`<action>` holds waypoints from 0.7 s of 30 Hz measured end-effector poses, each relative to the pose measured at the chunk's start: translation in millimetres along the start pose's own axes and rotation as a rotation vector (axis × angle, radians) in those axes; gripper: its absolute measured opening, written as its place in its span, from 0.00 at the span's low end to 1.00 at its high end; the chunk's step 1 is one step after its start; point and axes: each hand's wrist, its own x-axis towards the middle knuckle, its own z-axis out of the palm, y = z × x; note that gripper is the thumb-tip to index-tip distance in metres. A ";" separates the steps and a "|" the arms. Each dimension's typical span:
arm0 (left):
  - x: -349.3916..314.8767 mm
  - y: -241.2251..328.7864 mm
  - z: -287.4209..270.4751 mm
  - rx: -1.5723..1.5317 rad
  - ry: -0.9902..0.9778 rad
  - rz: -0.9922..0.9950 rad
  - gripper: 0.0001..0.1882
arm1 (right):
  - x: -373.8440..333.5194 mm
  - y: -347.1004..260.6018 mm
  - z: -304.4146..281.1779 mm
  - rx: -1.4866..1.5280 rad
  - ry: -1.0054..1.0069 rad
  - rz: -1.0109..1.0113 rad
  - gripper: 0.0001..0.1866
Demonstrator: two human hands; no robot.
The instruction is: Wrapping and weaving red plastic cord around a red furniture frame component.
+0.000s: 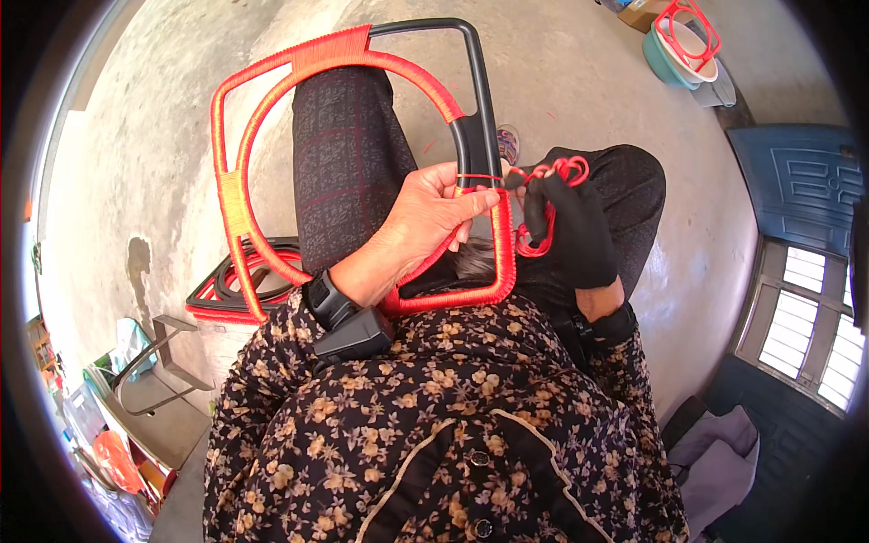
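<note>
The bare left hand (425, 222) pinched the red cord (478, 176) against the chair-back frame (480, 109) resting on the lap. Just right of that pinch, the gloved right hand (575, 231) clenched the cord's looped bundle (557, 172). The frame looked stiff and light, the cord limp and slippery. The fingertips were hidden.

Bare grey concrete floor (163, 118), stained dark at left. Lying directly on it: a stack of flat black frames partly wrapped in red cord (237, 291) beside the seated person's leg; a bent grey metal bracket (167, 357) nearby; at far upper right, a teal basin (674, 56) carrying a red frame (690, 27).
</note>
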 end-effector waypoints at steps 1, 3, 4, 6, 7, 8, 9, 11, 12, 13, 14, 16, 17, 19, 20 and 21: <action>0.8 -0.5 0.0 0.015 0.006 -0.002 0.08 | 0.0 -1.4 2.2 -0.115 -0.048 -0.060 0.04; 1.1 0.6 -1.0 0.028 -0.003 -0.004 0.08 | 1.8 -5.3 5.9 -0.223 -0.104 -0.120 0.03; 0.6 1.1 -1.4 0.039 -0.014 -0.005 0.08 | 3.5 -8.4 7.2 -0.559 -0.105 -0.544 0.02; -1.5 1.3 1.4 0.046 -0.004 -0.004 0.08 | 2.6 -4.5 2.5 -0.897 -0.086 -0.965 0.01; -2.5 1.4 2.1 0.050 0.012 0.000 0.08 | 1.5 6.2 -6.0 -0.441 -0.049 -0.546 0.01; -3.2 0.3 0.8 0.055 0.010 -0.002 0.08 | 0.7 14.7 -9.7 0.014 -0.011 -0.127 0.03; -4.0 -1.4 -1.9 0.032 0.030 -0.022 0.08 | 5.5 22.6 -11.4 0.018 -0.009 -0.129 0.03; -5.3 -5.5 -4.0 0.013 0.049 -0.045 0.08 | 20.2 27.6 -9.8 -0.287 -0.050 -0.110 0.04; -7.5 -8.7 -3.2 -0.030 0.118 0.049 0.08 | 17.6 27.1 -1.0 -0.518 -0.051 -0.401 0.03; -9.1 -10.7 -3.1 -0.074 0.187 0.142 0.08 | 20.1 25.1 4.7 -0.514 -0.047 -0.400 0.03; -10.9 -11.7 -5.2 -0.071 0.189 0.142 0.08 | 23.9 24.3 9.4 -0.249 -0.037 -0.094 0.05; -13.6 -12.6 -10.2 0.009 0.176 0.228 0.09 | 29.8 24.8 11.0 0.021 -0.028 0.209 0.08; -14.4 -13.3 -11.2 0.009 0.181 0.228 0.09 | 32.4 24.7 9.6 -0.002 -0.063 0.220 0.09; -15.6 -14.1 -12.7 0.175 0.234 0.322 0.10 | 34.4 25.4 8.4 -0.026 -0.101 0.231 0.10; -16.2 -14.2 -13.2 0.176 0.236 0.322 0.10 | 34.3 26.9 8.1 -0.031 -0.110 0.230 0.10; -16.9 -14.1 -13.7 0.198 0.228 0.334 0.10 | 34.5 27.9 8.1 -0.037 -0.119 0.228 0.10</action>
